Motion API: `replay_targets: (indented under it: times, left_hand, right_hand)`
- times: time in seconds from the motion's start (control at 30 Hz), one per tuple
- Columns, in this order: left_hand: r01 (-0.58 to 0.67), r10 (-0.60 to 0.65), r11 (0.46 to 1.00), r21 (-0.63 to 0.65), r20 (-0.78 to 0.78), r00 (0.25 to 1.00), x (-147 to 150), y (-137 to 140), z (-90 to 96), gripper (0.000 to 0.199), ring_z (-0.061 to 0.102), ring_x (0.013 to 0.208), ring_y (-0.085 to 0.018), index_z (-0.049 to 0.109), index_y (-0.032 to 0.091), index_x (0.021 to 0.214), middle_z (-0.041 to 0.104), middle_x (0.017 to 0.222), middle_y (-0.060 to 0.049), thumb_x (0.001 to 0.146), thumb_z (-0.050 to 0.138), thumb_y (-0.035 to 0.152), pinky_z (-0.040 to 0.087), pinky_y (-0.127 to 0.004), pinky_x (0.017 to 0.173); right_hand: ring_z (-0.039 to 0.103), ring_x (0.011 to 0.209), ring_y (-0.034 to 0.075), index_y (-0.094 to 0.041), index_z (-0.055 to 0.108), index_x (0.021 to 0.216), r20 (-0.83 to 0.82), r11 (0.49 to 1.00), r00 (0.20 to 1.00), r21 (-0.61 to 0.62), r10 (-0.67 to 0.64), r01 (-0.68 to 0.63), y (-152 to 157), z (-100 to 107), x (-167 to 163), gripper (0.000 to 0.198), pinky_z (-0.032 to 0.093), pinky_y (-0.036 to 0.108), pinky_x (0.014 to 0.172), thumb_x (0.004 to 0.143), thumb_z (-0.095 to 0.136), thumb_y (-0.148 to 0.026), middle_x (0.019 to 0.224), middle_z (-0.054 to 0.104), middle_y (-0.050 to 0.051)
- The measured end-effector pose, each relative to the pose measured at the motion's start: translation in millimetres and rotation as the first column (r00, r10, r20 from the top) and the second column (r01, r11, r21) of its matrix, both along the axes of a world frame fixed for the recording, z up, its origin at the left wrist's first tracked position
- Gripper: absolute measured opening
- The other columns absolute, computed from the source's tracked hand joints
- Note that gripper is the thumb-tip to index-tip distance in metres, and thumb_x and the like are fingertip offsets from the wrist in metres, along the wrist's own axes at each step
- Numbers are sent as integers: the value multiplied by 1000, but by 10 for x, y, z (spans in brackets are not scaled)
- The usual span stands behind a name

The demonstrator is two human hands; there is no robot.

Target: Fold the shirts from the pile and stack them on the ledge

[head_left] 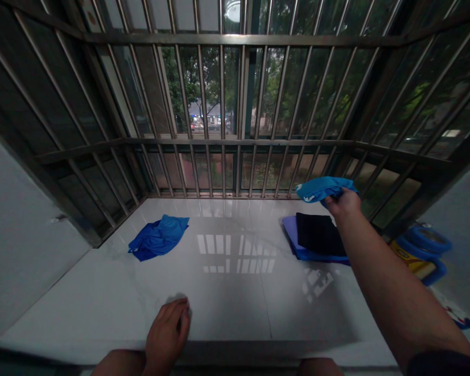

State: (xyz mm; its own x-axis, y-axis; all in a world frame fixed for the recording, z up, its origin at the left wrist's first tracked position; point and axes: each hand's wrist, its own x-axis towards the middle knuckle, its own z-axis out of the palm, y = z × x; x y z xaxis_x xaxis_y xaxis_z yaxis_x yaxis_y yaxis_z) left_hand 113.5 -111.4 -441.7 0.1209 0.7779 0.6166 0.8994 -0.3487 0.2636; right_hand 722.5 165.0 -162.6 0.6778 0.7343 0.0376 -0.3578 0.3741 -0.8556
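My right hand (pixel 345 202) grips a folded bright blue piece of clothing (pixel 323 188) with white marks on it, held up in the air at the right. Below it lies a stack of folded clothes, with a black one (pixel 317 232) on top, a purple one (pixel 291 231) under that and blue at the bottom. My forearm covers the right end of the stack. My left hand (pixel 169 329) rests near the ledge's front edge, its fingers curled together and nothing visible in them. Beyond it, at the left, a crumpled blue garment (pixel 159 237) lies unfolded.
The white glossy ledge (pixel 227 308) runs up to a window with metal bars (pixel 227 142) at the back and both sides. At the far right stand blue and yellow containers (pixel 419 253), partly behind my arm. White walls (pixel 27 235) flank the ledge.
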Motion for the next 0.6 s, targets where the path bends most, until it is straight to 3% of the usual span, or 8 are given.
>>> replay_targets:
  times: [0.07, 0.13, 0.23, 0.37, 0.43, 0.5, 0.57, 0.6]
  left_hand:
    - [-2, 2, 1000, -3, 4, 1000, 6, 1, -14, 21, 77, 106, -28, 78, 26, 111, 84, 113, -6, 105, 58, 31, 62, -43, 96]
    - [3, -3, 1000, -10, 7, 1000, 21, -6, -18, 20, 77, 106, -28, 77, 26, 110, 84, 113, -6, 104, 58, 31, 62, -43, 96]
    - [-8, 10, 998, -69, 26, 1000, 42, -21, -5, 20, 77, 108, -29, 77, 27, 107, 83, 115, -6, 105, 58, 33, 62, -46, 99]
    - [70, -58, 978, -196, 66, 996, -128, 118, 31, 21, 75, 115, -28, 77, 28, 107, 80, 121, -7, 105, 58, 38, 62, -46, 102]
    - [79, -63, 972, -221, 78, 995, -364, 353, 76, 27, 73, 122, -29, 76, 27, 116, 78, 129, -10, 105, 57, 42, 60, -46, 109]
    - [-2, 16, 977, -211, 66, 998, -667, 705, 168, 37, 70, 129, -32, 73, 22, 125, 75, 136, -14, 103, 55, 45, 56, -51, 115]
    - [-125, 134, 970, -210, 29, 991, -967, 1109, 309, 47, 65, 138, -36, 70, 14, 133, 70, 146, -21, 100, 52, 43, 50, -55, 121]
    - [-194, 199, 955, -223, -1, 980, -1090, 1300, 390, 53, 58, 147, -37, 66, 11, 139, 62, 156, -24, 99, 51, 42, 46, -55, 125]
  right_hand:
    - [69, 76, 10, -23, 57, 85, -52, 998, 997, -47, -52, 49, -121, -29, -2, 16, 61, 30, 82, 95, 48, -14, 82, 69, -3]
    - [69, 79, 10, -23, 60, 90, -83, 988, 990, -110, -118, 109, -342, -239, -40, 14, 61, 29, 81, 92, 52, -13, 90, 72, -3]
    - [70, 79, 13, -23, 62, 95, -113, 960, 980, -246, -163, 131, -764, -729, -149, 18, 63, 29, 72, 86, 56, -9, 97, 72, -1]
    - [70, 71, 15, -23, 60, 91, -130, 914, 982, -400, -133, 71, -1414, -1365, -342, 18, 63, 27, 61, 77, 70, -16, 90, 67, -1]
    - [70, 69, 15, -23, 60, 88, -118, 899, 987, -434, -114, 52, -1798, -1667, -476, 25, 63, 26, 60, 74, 79, -25, 87, 65, -2]
    - [73, 75, 18, -24, 64, 95, -37, 885, 998, -464, -42, 20, -2215, -1988, -644, 37, 64, 27, 62, 70, 86, -39, 96, 72, 1]
    - [78, 86, 24, -25, 70, 102, 191, 853, 978, -521, 87, 26, -2626, -2317, -829, 50, 67, 33, 71, 69, 87, -59, 102, 77, 4]
    - [79, 95, 29, -25, 73, 103, 336, 843, 921, -538, 199, 14, -2812, -2473, -921, 54, 69, 38, 80, 70, 85, -66, 104, 79, 6]
